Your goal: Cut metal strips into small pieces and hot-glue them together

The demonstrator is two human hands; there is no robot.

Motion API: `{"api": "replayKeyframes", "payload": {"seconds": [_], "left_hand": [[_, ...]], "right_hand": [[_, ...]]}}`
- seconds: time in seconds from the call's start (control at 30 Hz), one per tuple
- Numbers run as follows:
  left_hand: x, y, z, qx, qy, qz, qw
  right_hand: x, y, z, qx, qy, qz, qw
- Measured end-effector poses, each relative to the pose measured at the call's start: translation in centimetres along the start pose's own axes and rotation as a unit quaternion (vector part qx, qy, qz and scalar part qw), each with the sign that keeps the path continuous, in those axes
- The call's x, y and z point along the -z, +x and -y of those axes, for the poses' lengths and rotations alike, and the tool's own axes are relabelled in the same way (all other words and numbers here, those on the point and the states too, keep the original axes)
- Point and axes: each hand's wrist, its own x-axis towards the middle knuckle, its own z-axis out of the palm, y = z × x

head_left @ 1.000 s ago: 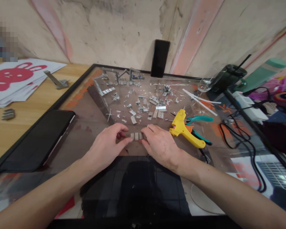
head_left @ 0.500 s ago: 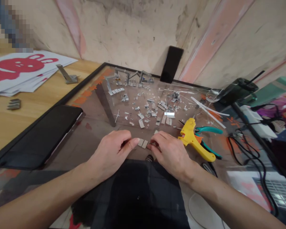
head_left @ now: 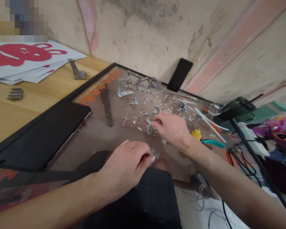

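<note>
My left hand (head_left: pixel 131 162) is closed low over the glass tabletop (head_left: pixel 97 136), pinching a short strip of flat grey pieces (head_left: pixel 155 153) between thumb and fingers. Farther forward and to the right, my right hand (head_left: pixel 171 128) has its thumb and fingertips pinched together. Its tips are beside a small grey piece (head_left: pixel 148 129) among the scattered scraps; whether they grip anything is hidden. A yellow glue gun (head_left: pixel 196 134) and teal-handled pliers (head_left: pixel 213 143) lie partly covered by my right forearm. Small grey frame-like assemblies (head_left: pixel 145 83) stand near the back edge.
A large black tablet-like device (head_left: pixel 43 136) lies on the left. A dark phone (head_left: pixel 180 74) leans on the wall. White sticks (head_left: pixel 211 124), a dark cup (head_left: pixel 237 109) and black cables (head_left: pixel 243 163) are on the right. Papers with a red figure (head_left: pixel 35 54) lie at the far left.
My right hand has left the grey strip and moved forward to the scattered pieces, its arm now covering most of the glue gun. My left hand still holds the strip. The view has shifted.
</note>
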Motion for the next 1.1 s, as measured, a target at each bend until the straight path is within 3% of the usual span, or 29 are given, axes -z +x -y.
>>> {"api": "replayKeyframes", "payload": {"seconds": [0.13, 0.27, 0.37, 0.43, 0.47, 0.5, 0.6, 0.63, 0.7, 0.77, 0.87, 1.1], "left_hand": [[0.2, -0.1, -0.1, -0.005, 0.000, 0.011, 1.000], [0.2, -0.1, -0.1, -0.012, -0.003, 0.009, 1.000], [0.3, -0.1, -0.1, -0.004, -0.017, -0.006, 1.000], [0.4, -0.1, 0.0, 0.023, -0.041, -0.025, 0.999], [0.5, 0.0, 0.1, 0.042, -0.059, -0.037, 0.997], [0.6, 0.0, 0.1, 0.063, -0.080, -0.051, 0.994], [0.9, 0.1, 0.3, 0.105, -0.141, -0.111, 0.978], [0.9, 0.1, 0.3, 0.107, -0.155, -0.133, 0.973], [1.0, 0.1, 0.3, 0.093, -0.165, -0.162, 0.969], [1.0, 0.1, 0.2, 0.067, -0.162, -0.161, 0.971], [0.9, 0.0, 0.1, 0.035, -0.158, -0.132, 0.978], [0.9, 0.0, 0.0, 0.045, -0.152, -0.135, 0.978]], "right_hand": [[-1.4, 2.7, 0.5, -0.007, 0.020, 0.029, 0.999], [-1.6, 3.5, 0.1, -0.035, 0.074, 0.032, 0.996], [-1.0, 3.3, -0.5, -0.055, 0.149, 0.045, 0.986], [-0.4, 2.6, -0.8, -0.065, 0.252, 0.076, 0.963], [-0.1, 2.0, -0.8, -0.075, 0.342, 0.103, 0.931], [0.1, 1.3, -0.8, -0.089, 0.449, 0.133, 0.879], [0.4, -1.1, -0.3, -0.124, 0.711, 0.214, 0.658], [0.4, -1.9, -0.1, -0.128, 0.746, 0.229, 0.612], [0.3, -3.1, 0.3, -0.127, 0.785, 0.249, 0.552], [0.0, -4.0, 0.6, -0.123, 0.807, 0.261, 0.516], [-0.3, -4.8, 0.8, -0.128, 0.815, 0.268, 0.497], [-0.7, -5.9, 0.9, -0.162, 0.797, 0.253, 0.524]]}}
